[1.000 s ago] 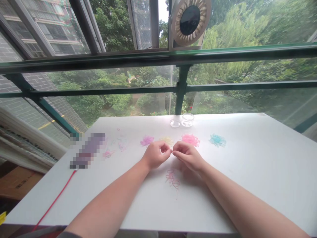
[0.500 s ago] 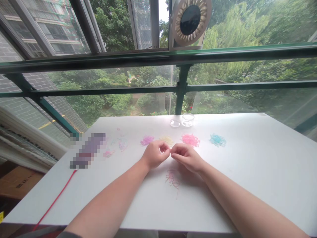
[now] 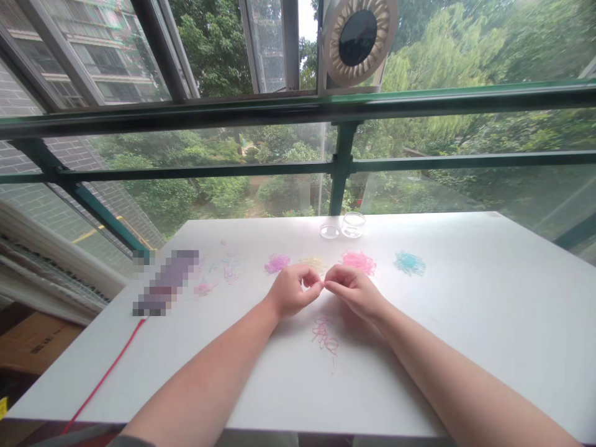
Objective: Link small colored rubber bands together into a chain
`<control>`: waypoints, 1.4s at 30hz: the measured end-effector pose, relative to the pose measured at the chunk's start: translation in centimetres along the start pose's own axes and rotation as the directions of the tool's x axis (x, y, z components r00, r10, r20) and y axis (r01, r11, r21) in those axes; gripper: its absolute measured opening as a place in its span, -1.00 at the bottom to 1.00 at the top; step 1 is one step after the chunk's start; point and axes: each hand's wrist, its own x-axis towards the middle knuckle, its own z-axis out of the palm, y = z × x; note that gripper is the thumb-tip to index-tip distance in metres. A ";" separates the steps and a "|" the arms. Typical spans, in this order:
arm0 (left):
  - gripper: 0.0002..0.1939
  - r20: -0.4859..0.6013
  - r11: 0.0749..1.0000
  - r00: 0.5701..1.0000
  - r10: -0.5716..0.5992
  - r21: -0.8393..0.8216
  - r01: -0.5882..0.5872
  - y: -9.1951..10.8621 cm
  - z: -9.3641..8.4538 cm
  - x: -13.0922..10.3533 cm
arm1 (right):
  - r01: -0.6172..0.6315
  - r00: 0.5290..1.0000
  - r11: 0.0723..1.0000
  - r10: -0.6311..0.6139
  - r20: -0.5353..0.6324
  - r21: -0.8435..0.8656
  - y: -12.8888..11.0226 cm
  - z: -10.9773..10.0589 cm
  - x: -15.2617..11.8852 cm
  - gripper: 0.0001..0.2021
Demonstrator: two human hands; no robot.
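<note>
My left hand point(image 3: 297, 290) and my right hand point(image 3: 352, 290) meet fingertip to fingertip over the middle of the white table point(image 3: 484, 323). Both are closed in a pinch; whatever lies between the fingertips is too small to make out. Just beyond them is a pile of yellow rubber bands point(image 3: 313, 264), partly hidden by my left hand. A pink pile point(image 3: 358, 262) lies behind my right hand, a purple pile point(image 3: 277, 263) to the left and a teal pile point(image 3: 410, 263) to the right. Nearer me, below the hands, sits a small chain of linked pink bands point(image 3: 325, 336).
A clear round container point(image 3: 353, 225) and its lid point(image 3: 329, 231) stand at the far edge. Loose mixed bands point(image 3: 229, 270) lie on the left, beside a pixelated dark object point(image 3: 165, 285) with a red cord point(image 3: 105, 374). Beyond the table are green railings point(image 3: 344, 167) and glass.
My fingertips have shifted very slightly right and now touch, where a small gap showed before. The piles on the table have not moved.
</note>
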 end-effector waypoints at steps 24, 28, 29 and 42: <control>-0.95 0.110 0.996 0.990 0.088 -0.045 -0.083 1.3 0.3 -0.6 | -0.022 0.994 0.979 0.001 -0.105 -0.201 0.3 -0.4 0.2 -0.94; -0.98 0.167 0.988 0.974 0.154 -0.043 -0.148 1.5 0.6 -0.8 | -0.043 0.995 0.973 0.021 -0.099 -0.227 0.5 -0.4 0.2 -0.94; -0.97 0.160 0.990 0.977 0.143 -0.033 -0.139 1.4 0.6 -0.8 | -0.039 0.997 0.973 0.023 -0.071 -0.228 0.5 -0.3 0.1 -0.94; -0.86 0.162 0.999 0.987 -0.024 0.042 0.018 0.0 0.3 -0.3 | 0.071 0.975 0.969 -0.017 0.222 -0.236 -0.3 0.1 -0.7 -0.87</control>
